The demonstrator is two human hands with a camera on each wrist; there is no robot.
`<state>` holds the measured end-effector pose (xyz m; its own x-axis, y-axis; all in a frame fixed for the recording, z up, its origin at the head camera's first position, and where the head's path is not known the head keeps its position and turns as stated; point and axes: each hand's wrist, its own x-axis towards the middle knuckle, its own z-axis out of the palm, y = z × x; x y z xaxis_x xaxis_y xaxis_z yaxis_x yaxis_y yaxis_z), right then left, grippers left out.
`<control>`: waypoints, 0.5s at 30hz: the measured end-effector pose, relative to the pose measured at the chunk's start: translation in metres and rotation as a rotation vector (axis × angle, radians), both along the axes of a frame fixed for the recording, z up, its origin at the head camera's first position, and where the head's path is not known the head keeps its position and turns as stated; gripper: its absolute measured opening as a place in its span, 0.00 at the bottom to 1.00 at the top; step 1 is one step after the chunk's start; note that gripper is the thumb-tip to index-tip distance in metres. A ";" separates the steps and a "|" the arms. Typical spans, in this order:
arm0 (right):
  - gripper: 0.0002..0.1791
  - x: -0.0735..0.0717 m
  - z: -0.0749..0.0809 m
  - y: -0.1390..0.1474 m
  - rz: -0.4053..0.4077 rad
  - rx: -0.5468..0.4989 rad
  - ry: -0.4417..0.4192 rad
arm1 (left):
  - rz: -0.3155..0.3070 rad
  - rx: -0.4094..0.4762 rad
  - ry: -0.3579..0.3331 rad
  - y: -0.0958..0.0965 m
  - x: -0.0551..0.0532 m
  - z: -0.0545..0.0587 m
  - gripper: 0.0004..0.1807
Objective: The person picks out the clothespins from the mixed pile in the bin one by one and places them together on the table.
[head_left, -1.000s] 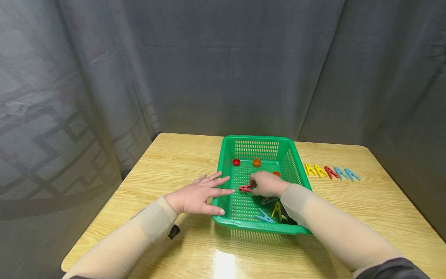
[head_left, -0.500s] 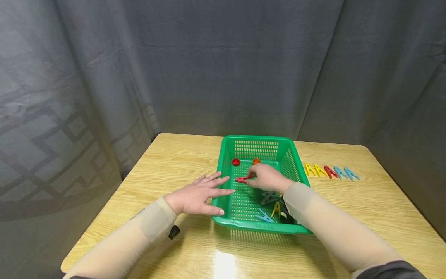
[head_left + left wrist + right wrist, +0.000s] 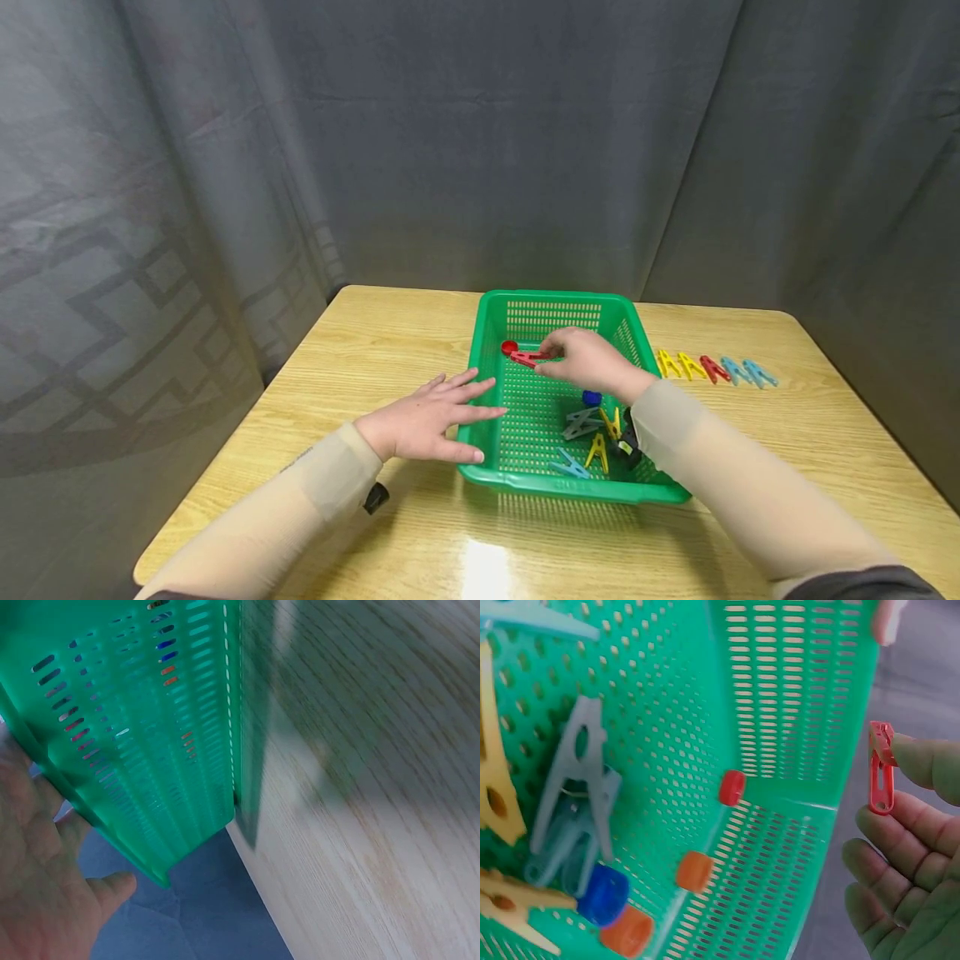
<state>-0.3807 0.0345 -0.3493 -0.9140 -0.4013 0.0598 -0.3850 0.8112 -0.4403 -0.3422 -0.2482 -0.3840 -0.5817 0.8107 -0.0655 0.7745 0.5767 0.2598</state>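
Note:
My right hand [image 3: 588, 362] pinches a red clothespin [image 3: 525, 359] between thumb and fingers, above the far part of a green plastic basket [image 3: 555, 294]. The right wrist view shows that clothespin upright between thumb and fingertip. With its fingers spread straight, my left hand [image 3: 429, 417] rests at the basket's left rim. Inside the basket lie grey clothespins [image 3: 592, 750], yellow clothespins [image 3: 597, 452] and a light blue clothespin [image 3: 572, 465]. A red bottle cap [image 3: 733, 787], orange caps [image 3: 695, 871] and a blue cap [image 3: 604, 895] are scattered beside them.
Right of the basket, yellow clothespins [image 3: 667, 364], a red one and light blue clothespins [image 3: 759, 373] lie in a row on the wooden table [image 3: 390, 333]. A grey curtain [image 3: 480, 150] hangs behind and at both sides.
My right hand has risen from the basket's middle toward its far side, carrying the red clothespin. Its move uncovers the blue cap and more clothespins. My left hand stays put.

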 end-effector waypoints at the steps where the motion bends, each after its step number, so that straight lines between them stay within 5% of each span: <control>1: 0.16 0.001 0.003 0.001 -0.001 -0.005 0.004 | 0.000 0.002 -0.003 0.000 0.000 0.000 0.38; 15: 0.22 0.010 0.035 0.035 -0.101 -0.077 0.033 | 0.010 -0.012 -0.003 0.000 0.000 0.000 0.37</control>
